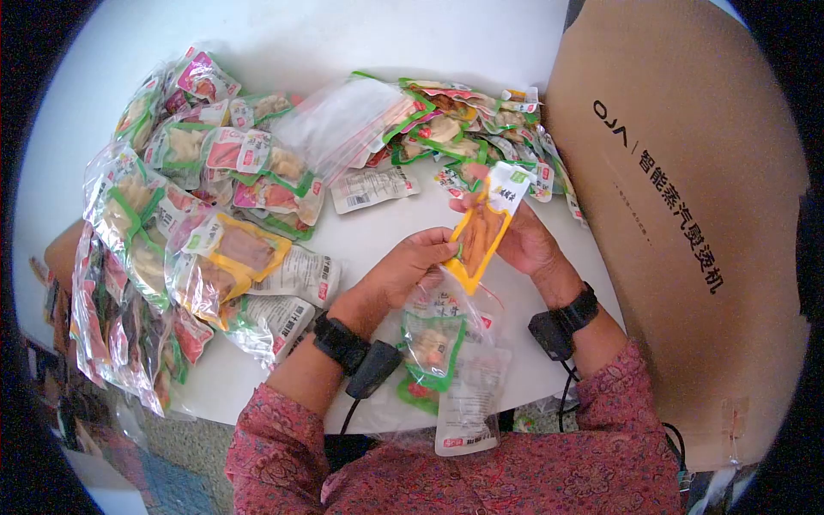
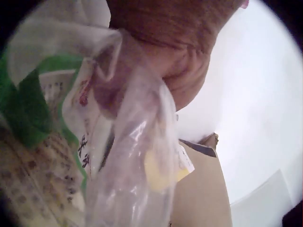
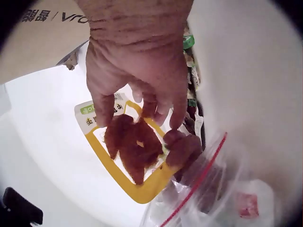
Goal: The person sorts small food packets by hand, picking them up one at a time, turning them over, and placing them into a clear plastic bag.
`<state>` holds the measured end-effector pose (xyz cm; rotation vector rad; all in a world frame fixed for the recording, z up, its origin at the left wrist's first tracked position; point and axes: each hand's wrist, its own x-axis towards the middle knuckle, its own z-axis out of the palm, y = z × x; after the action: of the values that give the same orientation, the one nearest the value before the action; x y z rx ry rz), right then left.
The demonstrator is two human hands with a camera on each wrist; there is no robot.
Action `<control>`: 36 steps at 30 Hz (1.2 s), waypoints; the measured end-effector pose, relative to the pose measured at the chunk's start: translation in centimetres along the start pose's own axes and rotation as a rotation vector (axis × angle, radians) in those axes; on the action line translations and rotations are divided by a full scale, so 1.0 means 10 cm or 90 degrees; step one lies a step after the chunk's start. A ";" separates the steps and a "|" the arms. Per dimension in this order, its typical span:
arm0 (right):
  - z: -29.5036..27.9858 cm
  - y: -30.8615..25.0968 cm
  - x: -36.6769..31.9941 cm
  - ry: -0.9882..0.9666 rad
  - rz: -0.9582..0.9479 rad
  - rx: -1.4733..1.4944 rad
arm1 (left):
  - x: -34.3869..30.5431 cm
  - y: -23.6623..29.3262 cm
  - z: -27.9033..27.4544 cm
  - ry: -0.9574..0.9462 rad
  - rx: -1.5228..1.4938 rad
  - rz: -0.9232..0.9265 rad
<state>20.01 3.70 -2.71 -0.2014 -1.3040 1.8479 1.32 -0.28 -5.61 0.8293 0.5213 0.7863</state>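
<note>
My right hand (image 1: 525,245) grips a yellow-edged snack pouch (image 1: 481,227) near its white top; brown pieces show through its window. In the right wrist view, the right hand (image 3: 142,71) has its thumb and fingers on that pouch (image 3: 139,187). My left hand (image 1: 408,268) holds a clear zip bag (image 1: 485,352) by its mouth, fingertips right at the pouch's lower side edge. Inside the bag are a green-edged pouch (image 1: 433,343) and a white-backed pouch (image 1: 468,403). Clear plastic (image 2: 137,142) drapes over the left fingers in the left wrist view.
Clear bags filled with pouches (image 1: 184,219) cover the table's left side. More loose pouches (image 1: 455,124) pile at the back, beside an empty-looking clear bag (image 1: 343,124). One white-backed pouch (image 1: 375,189) lies mid-table. A large cardboard box (image 1: 687,232) stands along the right.
</note>
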 end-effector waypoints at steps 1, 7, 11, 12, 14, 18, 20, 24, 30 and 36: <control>-0.04 0.01 -0.01 0.040 -0.004 -0.009 | 0.02 -0.02 0.04 0.027 0.071 0.024; -0.11 0.06 0.03 0.275 -0.047 -0.078 | -0.06 0.07 0.11 0.037 0.001 -0.013; -0.08 0.09 0.05 0.364 -0.096 -0.150 | -0.08 0.11 0.19 0.068 0.173 0.016; -0.06 0.08 0.05 0.363 -0.096 -0.150 | -0.07 0.08 0.19 0.069 0.173 0.016; 0.00 0.06 0.03 0.388 -0.082 -0.206 | -0.03 0.00 0.18 0.105 0.256 0.049; 0.03 0.05 0.03 0.379 -0.087 -0.216 | 0.02 -0.07 0.19 0.141 0.264 0.058; 0.02 0.04 0.02 0.382 -0.083 -0.133 | 0.00 -0.05 0.22 0.138 0.291 0.059; -0.13 0.07 0.00 0.384 -0.114 -0.157 | 0.03 -0.10 0.16 0.122 0.288 0.075; -0.24 0.11 0.00 0.434 -0.124 -0.218 | 0.01 -0.07 0.20 0.155 0.356 0.045; -0.39 0.17 -0.01 0.458 -0.167 -0.446 | 0.02 -0.11 0.18 0.151 0.351 0.098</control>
<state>21.36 6.15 -5.90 -0.9218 -1.3023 0.8913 3.09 -1.41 -5.50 1.3045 0.9174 0.9030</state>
